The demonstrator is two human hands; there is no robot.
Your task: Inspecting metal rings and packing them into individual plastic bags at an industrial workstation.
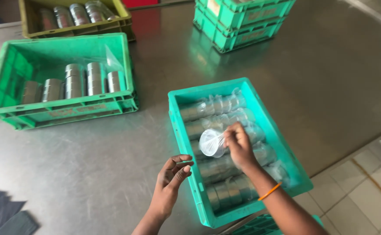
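Note:
My right hand [239, 146] reaches into a teal crate [178, 116] and pinches a clear plastic bag [211, 142] above rows of bagged metal cylinders [219, 167]. An orange band circles that wrist. My left hand [171, 178] hovers just left of the crate's near wall, fingers loosely curled and apart, holding nothing.
A green crate [7, 65] with several bare metal cylinders and a plastic liner stands at the left. An olive crate [29, 17] with more cylinders sits behind it. Stacked teal crates [238, 21] stand at the back. The steel table's edge [343, 152] runs at right, tiled floor beyond.

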